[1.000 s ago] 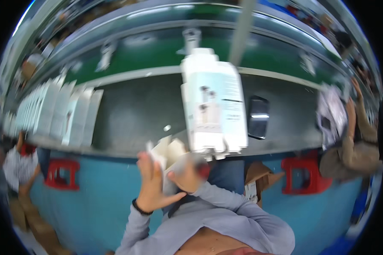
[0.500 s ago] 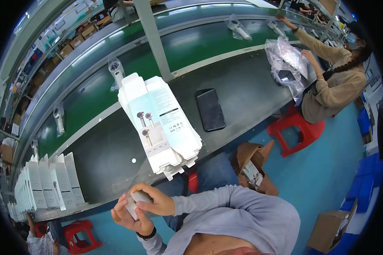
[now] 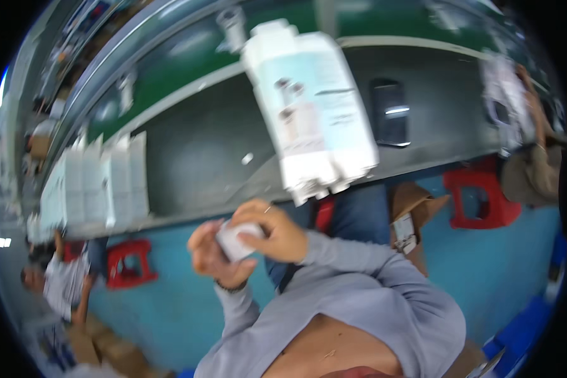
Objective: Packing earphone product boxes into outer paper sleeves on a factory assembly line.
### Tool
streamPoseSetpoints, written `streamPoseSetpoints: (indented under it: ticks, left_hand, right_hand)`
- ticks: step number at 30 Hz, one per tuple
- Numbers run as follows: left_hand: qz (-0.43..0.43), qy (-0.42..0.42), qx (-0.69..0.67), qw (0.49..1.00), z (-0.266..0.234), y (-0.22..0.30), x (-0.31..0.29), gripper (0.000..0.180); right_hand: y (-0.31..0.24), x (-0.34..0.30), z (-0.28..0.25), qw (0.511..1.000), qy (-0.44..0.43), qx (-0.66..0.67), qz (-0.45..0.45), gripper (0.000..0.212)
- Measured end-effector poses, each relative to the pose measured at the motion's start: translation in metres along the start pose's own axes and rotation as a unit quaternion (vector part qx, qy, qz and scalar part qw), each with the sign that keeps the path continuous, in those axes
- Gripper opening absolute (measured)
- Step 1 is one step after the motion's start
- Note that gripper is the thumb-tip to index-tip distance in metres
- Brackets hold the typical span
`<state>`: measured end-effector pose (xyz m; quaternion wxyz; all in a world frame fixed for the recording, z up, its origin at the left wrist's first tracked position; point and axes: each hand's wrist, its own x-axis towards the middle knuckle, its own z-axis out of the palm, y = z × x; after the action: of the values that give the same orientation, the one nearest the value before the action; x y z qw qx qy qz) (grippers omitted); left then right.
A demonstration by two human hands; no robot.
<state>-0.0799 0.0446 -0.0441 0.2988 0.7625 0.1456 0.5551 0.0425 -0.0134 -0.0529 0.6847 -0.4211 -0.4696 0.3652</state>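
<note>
My left hand [image 3: 213,255] and my right hand [image 3: 276,234] are closed around a small pale white piece with flat sides [image 3: 238,240], just off the table's near edge. Motion blur hides its exact kind. The right thumb lies across it, and the left fingers wrap its far side. On the table beyond, a stack of flattened printed cartons [image 3: 343,107] lies fanned, pale blue and white with earphones pictured on top. To its right rests a black smartphone [image 3: 390,116], screen up.
Several folded cartons [image 3: 97,183] stand in a row at the table's left end. Wrapped white devices [image 3: 233,28] lie on the green conveyor behind. A co-worker [image 3: 538,167] sits far right near a red stool [image 3: 482,198]. An open brown box [image 3: 416,217] stands on the floor.
The whole view has swung, so the table and its contents appear shifted right and up. Both hands still hold the white piece, now turned to show a broader face.
</note>
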Motion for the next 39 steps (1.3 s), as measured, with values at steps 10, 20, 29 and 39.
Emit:
streamPoseSetpoints:
  ticks: [10,20,29,39]
  left_hand:
    - [0.053,-0.047,0.085,0.994,-0.01,-0.002,0.005,0.112]
    - [-0.142,-0.397,0.142,0.896,-0.082,0.031,0.062,0.081]
    - [-0.047,0.222,0.055,0.972,-0.194,-0.032,0.083,0.065]
    - [-0.123,0.319,0.509,0.79,-0.191,-0.109,0.079,0.089]
  right_hand:
    - [0.021,-0.002,0.012,0.982,-0.045,0.152,0.106,0.065]
    - [0.005,0.008,-0.01,0.96,-0.216,-0.156,-0.087,0.097]
    - [-0.067,0.006,-0.055,0.963,-0.167,-0.058,-0.204,0.07]
    - [-0.113,0.025,-0.089,0.751,0.002,-0.644,-0.147,0.064]
